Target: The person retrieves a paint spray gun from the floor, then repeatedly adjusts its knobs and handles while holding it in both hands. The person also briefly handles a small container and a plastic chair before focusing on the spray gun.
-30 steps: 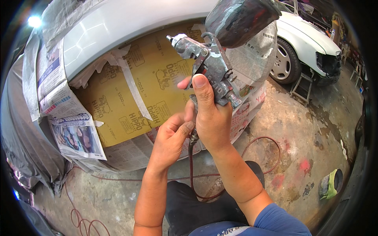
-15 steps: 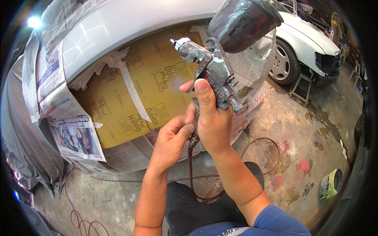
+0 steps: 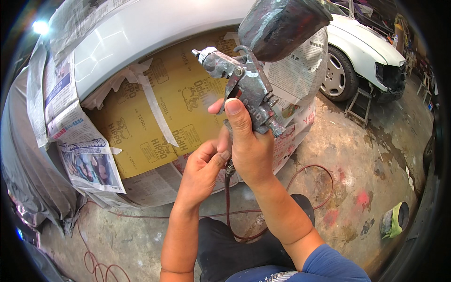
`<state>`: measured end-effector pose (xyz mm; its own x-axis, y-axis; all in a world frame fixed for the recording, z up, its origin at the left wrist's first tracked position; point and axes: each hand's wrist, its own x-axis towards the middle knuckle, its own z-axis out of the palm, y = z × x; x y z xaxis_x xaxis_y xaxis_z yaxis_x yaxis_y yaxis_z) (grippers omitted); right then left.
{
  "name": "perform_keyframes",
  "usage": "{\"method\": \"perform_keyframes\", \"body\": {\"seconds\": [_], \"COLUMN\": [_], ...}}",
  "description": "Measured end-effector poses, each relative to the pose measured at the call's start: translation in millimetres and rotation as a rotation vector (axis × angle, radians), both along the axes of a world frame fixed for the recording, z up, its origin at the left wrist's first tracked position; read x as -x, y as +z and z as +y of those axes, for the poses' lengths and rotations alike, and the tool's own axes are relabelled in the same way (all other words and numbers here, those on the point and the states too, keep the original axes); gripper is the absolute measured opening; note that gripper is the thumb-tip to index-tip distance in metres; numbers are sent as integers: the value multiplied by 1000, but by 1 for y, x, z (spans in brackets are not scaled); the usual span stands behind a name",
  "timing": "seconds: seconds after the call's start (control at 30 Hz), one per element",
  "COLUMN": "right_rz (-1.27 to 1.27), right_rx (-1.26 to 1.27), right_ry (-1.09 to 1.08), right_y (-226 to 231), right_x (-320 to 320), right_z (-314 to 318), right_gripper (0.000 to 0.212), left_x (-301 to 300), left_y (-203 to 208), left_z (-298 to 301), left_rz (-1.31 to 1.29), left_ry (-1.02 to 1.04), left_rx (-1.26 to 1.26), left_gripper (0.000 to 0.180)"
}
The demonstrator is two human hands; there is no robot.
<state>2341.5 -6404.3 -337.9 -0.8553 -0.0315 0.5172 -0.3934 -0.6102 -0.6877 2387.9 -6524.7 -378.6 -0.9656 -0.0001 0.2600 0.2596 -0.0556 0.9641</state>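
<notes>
My right hand point(image 3: 251, 150) is wrapped round the handle of a paint-spattered metal spray gun point(image 3: 251, 82), thumb up along its back. A dark, streaked paint cup point(image 3: 284, 29) sits on top of the gun, and the nozzle points to the upper left. Below the grip, my left hand point(image 3: 197, 171) is closed, thumb and finger pinched at the handle's lower end. What they pinch is hidden. Just under them a metal hose fitting point(image 3: 229, 168) joins a dark red air hose point(image 3: 228, 199), which hangs down in a loop.
Ahead stands a silver-white car panel point(image 3: 141, 37), its lower area masked with yellow-brown paper point(image 3: 145, 127) and newspaper point(image 3: 94, 162). Grey sheeting point(image 3: 33, 155) drapes the left. A white car point(image 3: 361, 40) and a small metal stand point(image 3: 359, 108) are at right, with a bucket point(image 3: 392, 221) nearer.
The spray gun and my right hand have shifted slightly left. My left hand stays nearly in place, still pinched at the handle's lower end.
</notes>
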Motion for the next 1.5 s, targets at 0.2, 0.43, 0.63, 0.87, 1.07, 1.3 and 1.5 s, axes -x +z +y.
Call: {"method": "perform_keyframes", "body": {"seconds": [0.2, 0.43, 0.63, 0.87, 1.07, 1.3, 1.5], "right_rz": [19, -7, -2, 28, 15, 13, -64], "right_rx": [47, 66, 54, -33, 21, 2, -90], "right_ry": [-68, -88, -55, -47, -99, -141, -177], "right_y": [-3, -12, -7, -3, -3, -37, -63], "right_x": [3, -2, 2, 3, 3, -9, -19], "right_z": [-2, 4, 4, 6, 6, 32, 67], "right_gripper": [36, 34, 35, 39, 37, 40, 41], "left_x": [3, 0, 2, 1, 4, 6, 32], "left_y": [0, -6, -6, 1, -2, -12, -25], "left_z": [1, 4, 5, 7, 14, 7, 15], "left_rz": [-20, -64, -48, -11, -34, -182, -118], "left_ry": [-7, -21, 3, 9, 4, -232, -638], "left_rx": [46, 34, 19, 38, -34, 169, 473], "left_gripper": [21, 19, 19, 19, 17, 15, 28]}}
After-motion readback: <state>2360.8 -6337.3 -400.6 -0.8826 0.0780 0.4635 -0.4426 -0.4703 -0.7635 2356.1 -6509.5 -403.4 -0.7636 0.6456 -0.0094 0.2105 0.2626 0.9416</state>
